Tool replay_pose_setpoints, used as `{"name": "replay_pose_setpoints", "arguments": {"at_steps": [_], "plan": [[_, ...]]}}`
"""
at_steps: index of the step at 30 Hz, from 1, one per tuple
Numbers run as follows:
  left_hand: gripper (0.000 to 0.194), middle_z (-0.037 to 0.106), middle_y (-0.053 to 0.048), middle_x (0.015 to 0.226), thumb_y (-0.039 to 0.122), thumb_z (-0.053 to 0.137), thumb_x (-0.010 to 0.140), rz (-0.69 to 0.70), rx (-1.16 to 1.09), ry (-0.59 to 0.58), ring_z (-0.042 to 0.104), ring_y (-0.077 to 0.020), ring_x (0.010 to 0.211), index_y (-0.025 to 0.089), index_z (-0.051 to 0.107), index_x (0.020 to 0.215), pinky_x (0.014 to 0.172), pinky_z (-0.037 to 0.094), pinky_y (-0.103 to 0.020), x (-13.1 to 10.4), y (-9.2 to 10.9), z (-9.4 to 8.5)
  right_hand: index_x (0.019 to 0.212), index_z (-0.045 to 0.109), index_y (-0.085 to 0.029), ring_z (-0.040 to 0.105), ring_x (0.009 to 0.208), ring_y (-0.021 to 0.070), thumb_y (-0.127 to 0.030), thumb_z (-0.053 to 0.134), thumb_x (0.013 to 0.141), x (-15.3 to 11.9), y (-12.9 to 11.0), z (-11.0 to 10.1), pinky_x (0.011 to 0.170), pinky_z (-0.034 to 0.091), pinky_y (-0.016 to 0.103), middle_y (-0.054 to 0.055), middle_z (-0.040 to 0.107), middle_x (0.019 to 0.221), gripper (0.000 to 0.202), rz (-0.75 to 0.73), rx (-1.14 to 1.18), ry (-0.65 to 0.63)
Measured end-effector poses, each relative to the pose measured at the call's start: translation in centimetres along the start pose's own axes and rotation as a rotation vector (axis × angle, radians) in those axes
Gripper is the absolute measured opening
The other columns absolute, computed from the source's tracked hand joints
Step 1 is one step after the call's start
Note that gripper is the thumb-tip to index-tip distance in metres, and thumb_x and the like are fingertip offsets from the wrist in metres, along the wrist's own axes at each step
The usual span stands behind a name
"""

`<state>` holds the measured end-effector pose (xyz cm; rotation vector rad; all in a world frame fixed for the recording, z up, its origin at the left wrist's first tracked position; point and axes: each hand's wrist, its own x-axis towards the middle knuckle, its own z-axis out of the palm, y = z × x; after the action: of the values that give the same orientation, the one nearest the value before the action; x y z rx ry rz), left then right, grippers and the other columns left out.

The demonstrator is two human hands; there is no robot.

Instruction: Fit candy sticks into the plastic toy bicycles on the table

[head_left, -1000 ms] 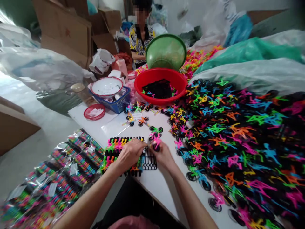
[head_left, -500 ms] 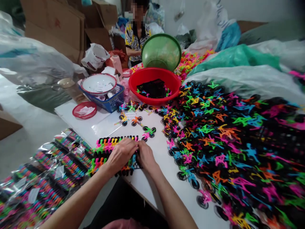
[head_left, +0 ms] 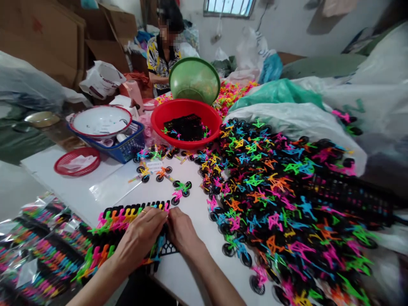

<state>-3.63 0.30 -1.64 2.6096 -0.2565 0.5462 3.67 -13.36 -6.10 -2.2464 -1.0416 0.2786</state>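
Observation:
Rows of small colourful plastic bikes stand on a black grid tray [head_left: 169, 247] at the table's front edge. Over the right end of the rows, my left hand [head_left: 143, 231] has its fingers bent and pressed together on a pink piece [head_left: 166, 206]. Close beside it, my right hand [head_left: 183, 227] is closed at the tray's right end, its fingertips nearly touching the left ones. What my right fingers hold is hidden. A few loose bikes [head_left: 182, 187] lie just beyond my hands.
A large heap of toy bikes [head_left: 274, 182] covers the table's right side. Behind are a red basin [head_left: 186, 143], a green basin [head_left: 194, 80], a blue basket [head_left: 127, 146] and a red basket [head_left: 76, 162]. Bagged toys [head_left: 41, 250] lie at left. A person [head_left: 162, 55] sits across.
The view has turned right and tilted up, so the table contents appear farther left and lower. Both hands stay together at the right end of the rows.

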Motion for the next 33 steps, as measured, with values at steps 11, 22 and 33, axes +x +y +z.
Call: {"name": "replay_pose_setpoints", "arguments": {"at_steps": [11, 22, 33], "plan": [[0.025, 0.061, -0.004, 0.079, 0.013, 0.038, 0.090, 0.010, -0.026, -0.065, 0.057, -0.0142, 0.076, 0.020, 0.062, 0.093, 0.071, 0.050, -0.024, 0.0, 0.5, -0.9, 0.098, 0.063, -0.016, 0.057, 0.095, 0.0179, -0.012, 0.044, 0.085, 12.1, 6.6, -12.1, 0.085, 0.040, 0.027, 0.009, 0.064, 0.099, 0.023, 0.197, -0.388, 0.081], [0.023, 0.062, -0.005, 0.086, 0.010, 0.040, 0.088, -0.038, -0.026, -0.079, 0.056, -0.0154, 0.081, 0.017, 0.059, 0.097, 0.074, 0.049, -0.027, -0.4, -3.5, -2.3, 0.107, 0.055, -0.012, 0.060, 0.093, 0.0228, -0.011, 0.039, 0.086, 14.0, 5.7, -3.8, 0.075, 0.045, 0.030, 0.017, 0.056, 0.107, 0.026, 0.367, -0.431, 0.158], [0.026, 0.062, -0.007, 0.090, 0.009, 0.038, 0.087, -0.098, 0.066, -0.026, 0.056, -0.0184, 0.087, 0.016, 0.060, 0.097, 0.079, 0.048, -0.034, 0.0, -4.5, -1.6, 0.098, 0.055, -0.018, 0.063, 0.081, 0.0198, -0.028, 0.051, 0.082, 10.1, 4.0, -6.3, 0.068, 0.044, 0.027, 0.007, 0.067, 0.085, 0.020, 0.478, -0.262, 0.245]]}}
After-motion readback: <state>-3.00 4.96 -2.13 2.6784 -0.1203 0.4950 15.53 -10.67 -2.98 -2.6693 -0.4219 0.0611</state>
